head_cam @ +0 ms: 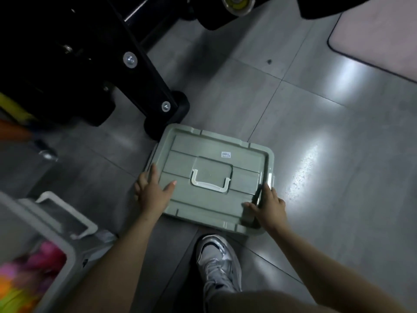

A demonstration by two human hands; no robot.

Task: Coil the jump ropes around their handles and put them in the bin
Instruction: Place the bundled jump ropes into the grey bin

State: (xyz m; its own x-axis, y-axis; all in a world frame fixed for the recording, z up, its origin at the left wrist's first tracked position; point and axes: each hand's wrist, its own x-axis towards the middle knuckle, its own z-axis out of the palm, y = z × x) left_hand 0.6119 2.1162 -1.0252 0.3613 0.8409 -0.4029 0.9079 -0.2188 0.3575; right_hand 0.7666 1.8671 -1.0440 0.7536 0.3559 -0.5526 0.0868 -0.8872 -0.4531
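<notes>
Bin [212,154]: pale green, lid on, sitting on the grey tiled floor [316,123]. White carry handle [211,182] lies flat in the recess at lid centre, between the two hands. Small white sticker [226,154] on the lid, beyond the handle from the fingers. No jump ropes identifiable in view.

Left hand [153,193]: at the bin's left edge. Thumb stretched out flat on the lid top, pointing toward the handle; the other fingers straight, lying along the left rim. Nothing gripped; hand rests on the lid.

Right hand [270,205]: at the bin's right near corner. Thumb flat on the lid top; the other fingers extended along the right rim, tips just short of a white side latch [270,180]. Whether they hook under the rim: cannot tell, shadow there.

Just behind the bin's near edge, between the forearms: a silver-white sneaker [217,260] on the floor.

Left of the left hand: a second grey container [56,274], open, with blurred pink, orange and yellow items inside; its lid with white handle [67,213] beside it.

Beyond the fingertips, far side of bin: black equipment frame [94,64] with bolts, one rubber foot touching or nearly touching the bin's far left corner. Pale mat [383,35] well off to the far right.
</notes>
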